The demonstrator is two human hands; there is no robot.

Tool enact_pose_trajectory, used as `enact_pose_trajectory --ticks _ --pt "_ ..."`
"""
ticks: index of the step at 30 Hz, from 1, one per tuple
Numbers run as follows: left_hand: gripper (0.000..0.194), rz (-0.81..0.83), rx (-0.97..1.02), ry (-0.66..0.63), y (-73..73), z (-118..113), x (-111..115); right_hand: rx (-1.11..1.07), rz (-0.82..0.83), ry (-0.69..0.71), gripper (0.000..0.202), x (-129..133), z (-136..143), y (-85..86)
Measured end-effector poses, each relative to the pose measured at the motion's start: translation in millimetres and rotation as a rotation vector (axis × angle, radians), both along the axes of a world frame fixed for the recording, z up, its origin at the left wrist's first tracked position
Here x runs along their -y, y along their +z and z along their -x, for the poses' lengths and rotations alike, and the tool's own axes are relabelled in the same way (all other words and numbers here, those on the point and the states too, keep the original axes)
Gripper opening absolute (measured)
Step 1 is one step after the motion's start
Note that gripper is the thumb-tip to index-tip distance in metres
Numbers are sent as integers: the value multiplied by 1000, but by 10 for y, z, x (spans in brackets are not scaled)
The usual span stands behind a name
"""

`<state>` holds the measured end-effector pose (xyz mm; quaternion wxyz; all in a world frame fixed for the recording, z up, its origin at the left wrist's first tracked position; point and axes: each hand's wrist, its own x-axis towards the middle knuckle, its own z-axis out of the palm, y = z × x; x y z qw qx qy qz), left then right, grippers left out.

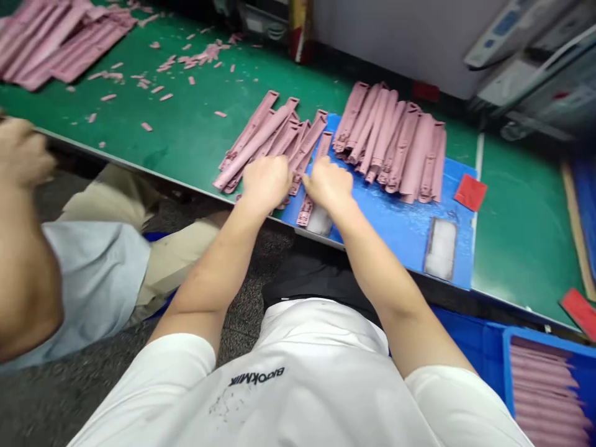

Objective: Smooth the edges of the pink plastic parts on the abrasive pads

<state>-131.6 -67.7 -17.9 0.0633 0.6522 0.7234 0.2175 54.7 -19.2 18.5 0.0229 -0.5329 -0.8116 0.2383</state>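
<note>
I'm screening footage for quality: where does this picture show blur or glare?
Head view: co-worker's arm at far left smeared, white device at upper right soft; head view: pale glare on the blue mat below the pink pieces; head view: right hand clearer than that arm.

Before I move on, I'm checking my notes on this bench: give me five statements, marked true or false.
1. The right hand is at a pink part. True.
2. The left hand is in the crate. False: the left hand is at a pile of pink parts.
3. The mat is yellow. False: the mat is blue.
4. A red patch overlaps the mat's right edge. True.
5. Pink scraps lie on the bench. True.
</note>
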Motion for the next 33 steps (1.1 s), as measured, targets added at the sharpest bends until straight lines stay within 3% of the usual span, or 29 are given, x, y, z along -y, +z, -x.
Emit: enact_pose_trajectory --ticks 4,6,10,12,13,15,18,22,25,28,30,33 --pt "21 -202 148 5 -1 197 146 -21 24 -135 76 177 33 243" --pt "23 -344 417 25 14 220 345 -113 37 -103 75 299 -115 279" --pt "25 -442 1155 59 142 -122 704 -572 58 -58 37 740 -775 239" --pt "16 -428 1322 56 263 -397 733 -843 59 -195 23 943 -1241 237" --pt "12 -448 1358 50 322 -527 705 -952 49 -288 28 1013 -1491 250" --pt "13 -545 1389 18 409 -747 597 -1119 -47 -472 46 1087 -1981 291" --pt "29 -564 1381 -79 416 -997 435 -1242 -366 -700 59 1103 -2553 329" --pt "38 -449 1373 -141 318 -1266 359 -1136 -573 -872 70 1142 -2837 240" --pt "46 -488 1439 -139 272 -1342 342 -1099 -607 -837 84 1218 -2844 135" --pt "62 -479 1420 -167 212 -1253 316 -1155 -487 -666 82 1278 -2883 56" --pt "74 -451 1323 -184 145 -1184 298 -1172 -451 -599 84 1265 -2927 10" --pt "85 -407 1112 -175 54 -1242 279 -1183 -603 -638 89 1170 -2901 -58"
